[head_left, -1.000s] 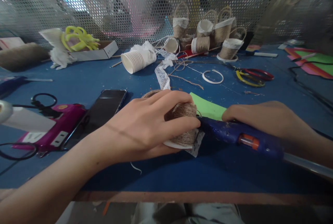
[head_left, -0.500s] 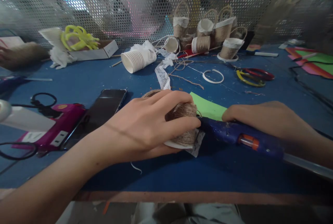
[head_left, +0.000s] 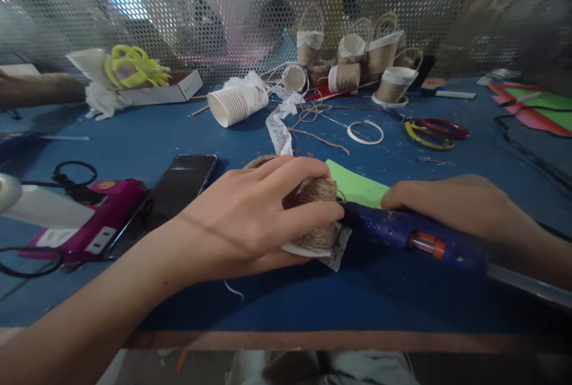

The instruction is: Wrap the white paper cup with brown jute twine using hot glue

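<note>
My left hand is wrapped over a twine-covered cup lying on its side, its white rim and a bit of white lace showing below my fingers. In my right hand is a dark blue glue gun with a clear glue stick out of its back end. The gun's nozzle meets the cup beside my left fingertips; the exact contact point is hidden. A green paper lies behind the gun.
Behind stand several twine baskets, stacked paper cups, lace, a white ring and scissors. At left are a phone, a magenta power strip and another person's arm.
Both my hands, the cup and the glue gun hold nearly the same place. At the far left, the other person's arm has shifted.
</note>
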Tool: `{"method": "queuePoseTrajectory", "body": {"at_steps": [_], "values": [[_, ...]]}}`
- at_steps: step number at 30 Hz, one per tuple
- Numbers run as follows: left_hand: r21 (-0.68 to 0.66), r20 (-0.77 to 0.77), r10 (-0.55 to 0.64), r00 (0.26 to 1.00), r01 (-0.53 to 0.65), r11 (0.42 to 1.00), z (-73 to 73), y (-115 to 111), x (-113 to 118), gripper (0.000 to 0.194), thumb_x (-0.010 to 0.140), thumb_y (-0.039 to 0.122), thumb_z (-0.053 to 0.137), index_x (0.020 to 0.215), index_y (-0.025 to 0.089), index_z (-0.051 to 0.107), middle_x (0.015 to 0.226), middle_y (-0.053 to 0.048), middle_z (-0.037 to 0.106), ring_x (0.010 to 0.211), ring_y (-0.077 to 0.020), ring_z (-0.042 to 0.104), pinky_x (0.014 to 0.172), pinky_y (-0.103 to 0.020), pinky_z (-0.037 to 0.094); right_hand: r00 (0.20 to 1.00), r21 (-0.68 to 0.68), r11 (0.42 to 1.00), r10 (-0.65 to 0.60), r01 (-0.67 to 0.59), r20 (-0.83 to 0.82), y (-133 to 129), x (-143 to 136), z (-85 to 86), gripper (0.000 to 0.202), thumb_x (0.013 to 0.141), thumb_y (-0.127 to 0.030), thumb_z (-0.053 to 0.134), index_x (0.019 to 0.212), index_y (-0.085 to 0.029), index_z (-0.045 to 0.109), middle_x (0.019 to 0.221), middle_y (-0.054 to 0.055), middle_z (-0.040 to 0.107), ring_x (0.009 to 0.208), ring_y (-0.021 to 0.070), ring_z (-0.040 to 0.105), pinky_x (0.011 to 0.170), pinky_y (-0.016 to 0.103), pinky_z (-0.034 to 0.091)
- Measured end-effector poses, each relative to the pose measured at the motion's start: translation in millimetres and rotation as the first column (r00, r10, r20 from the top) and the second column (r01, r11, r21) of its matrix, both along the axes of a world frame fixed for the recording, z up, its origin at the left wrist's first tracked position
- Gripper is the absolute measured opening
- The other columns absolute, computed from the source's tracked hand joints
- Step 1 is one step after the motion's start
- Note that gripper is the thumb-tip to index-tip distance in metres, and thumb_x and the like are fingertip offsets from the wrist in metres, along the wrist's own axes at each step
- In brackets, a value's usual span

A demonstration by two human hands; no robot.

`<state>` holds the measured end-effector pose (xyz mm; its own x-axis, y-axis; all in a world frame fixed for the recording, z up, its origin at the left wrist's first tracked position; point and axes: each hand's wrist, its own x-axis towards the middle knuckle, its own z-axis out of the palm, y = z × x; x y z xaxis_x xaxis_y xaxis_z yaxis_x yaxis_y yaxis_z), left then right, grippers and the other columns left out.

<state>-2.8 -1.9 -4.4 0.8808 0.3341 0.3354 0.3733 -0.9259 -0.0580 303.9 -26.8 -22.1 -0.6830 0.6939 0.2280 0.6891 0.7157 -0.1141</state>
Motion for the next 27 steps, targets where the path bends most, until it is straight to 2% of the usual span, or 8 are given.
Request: {"method": "queuePoseTrajectory", "body": {"at_steps": [4, 12, 16, 27], "values": [[-0.011, 0.010, 0.032, 0.999, -0.032, 0.999, -0.3, -1.1, 0.3, 0.036, 0.100, 0.037, 0.059, 0.134, 0.028, 0.054, 0.143, -0.016, 0.054, 0.128, -0.0344, 0.060, 0.094, -0.049, 0.059, 1.000, -0.006, 1.000, -0.003, 0.003, -0.001, 0.4, -1.0, 1.1, 0.015, 0.097, -0.030, 0.046, 0.088, -0.025, 0.057, 0.071, -0.004, 0.068, 0.054, 0.0169, 0.060, 0.054, 0.030, 0.031], [-0.006, 0.055, -0.011, 0.998, 0.011, 1.000, -2.3, 2.4, -0.5, 0.035, 0.097, 0.033, 0.063, 0.131, 0.025, 0.059, 0.138, -0.016, 0.056, 0.125, -0.0342, 0.062, 0.097, -0.049, 0.060, 0.998, -0.012, 0.999, 0.034, -0.035, -0.053, 3.2, -0.8, 2.0, 0.011, 0.094, -0.031, 0.051, 0.091, -0.025, 0.060, 0.071, -0.003, 0.068, 0.054, 0.0170, 0.060, 0.053, 0.029, 0.031], [0.005, 0.064, -0.021, 0.998, 0.021, 1.000, -2.5, 3.7, -1.0, 0.035, 0.096, 0.034, 0.064, 0.130, 0.024, 0.058, 0.136, -0.016, 0.057, 0.123, -0.0337, 0.063, 0.091, -0.046, 0.062, 0.997, -0.029, 0.999, 0.021, -0.023, -0.072, 2.3, -0.8, 2.0, 0.015, 0.096, -0.033, 0.049, 0.091, -0.026, 0.061, 0.072, -0.003, 0.068, 0.053, 0.0166, 0.056, 0.053, 0.029, 0.029], [-0.022, 0.100, 0.019, 0.995, -0.017, 1.000, -2.6, 1.1, -0.1, 0.032, 0.098, 0.036, 0.063, 0.129, 0.027, 0.059, 0.135, -0.015, 0.058, 0.119, -0.0315, 0.064, 0.086, -0.043, 0.062, 0.994, -0.038, 0.999, -0.011, 0.007, -0.104, 2.1, -1.9, 3.4, 0.014, 0.095, -0.034, 0.049, 0.090, -0.025, 0.058, 0.073, -0.001, 0.068, 0.060, 0.0186, 0.063, 0.056, 0.029, 0.033]]}}
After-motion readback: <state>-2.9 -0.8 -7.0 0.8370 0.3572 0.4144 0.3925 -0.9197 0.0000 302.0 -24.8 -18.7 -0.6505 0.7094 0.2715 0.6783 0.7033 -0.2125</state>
